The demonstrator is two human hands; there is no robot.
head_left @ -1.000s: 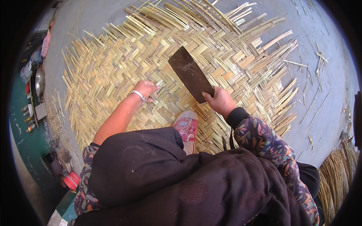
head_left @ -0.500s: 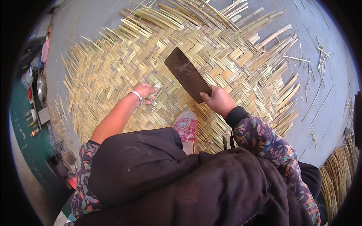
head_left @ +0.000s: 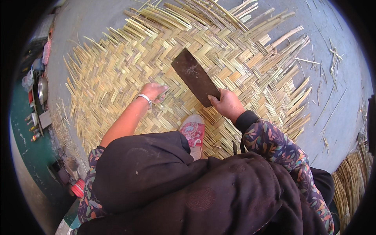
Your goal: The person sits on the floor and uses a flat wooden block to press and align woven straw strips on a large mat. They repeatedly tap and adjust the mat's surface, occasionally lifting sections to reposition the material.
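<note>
A large mat (head_left: 117,74) of split, flattened reed strips in a zigzag weave lies on the floor before me. My right hand (head_left: 228,105) is closed on a dark, flat cleaver (head_left: 194,76), its thumb on the near end. The broad rectangular blade slants over the middle of the mat, its far end toward the upper left. Low over the weave, left of the blade, my left hand (head_left: 154,92) is closed with its fingertips together at the strips. Whatever lies between those fingers is too small to make out.
My foot in a red patterned shoe (head_left: 192,131) rests on the mat. Loose reed bits (head_left: 335,56) litter the grey floor at right. A reed bundle (head_left: 352,176) lies at lower right. A metal bowl (head_left: 43,89) and odds and ends line the left edge.
My left hand has shifted slightly right and up over the weave, and its fingers have drawn closer together. My right hand and the cleaver have barely moved.
</note>
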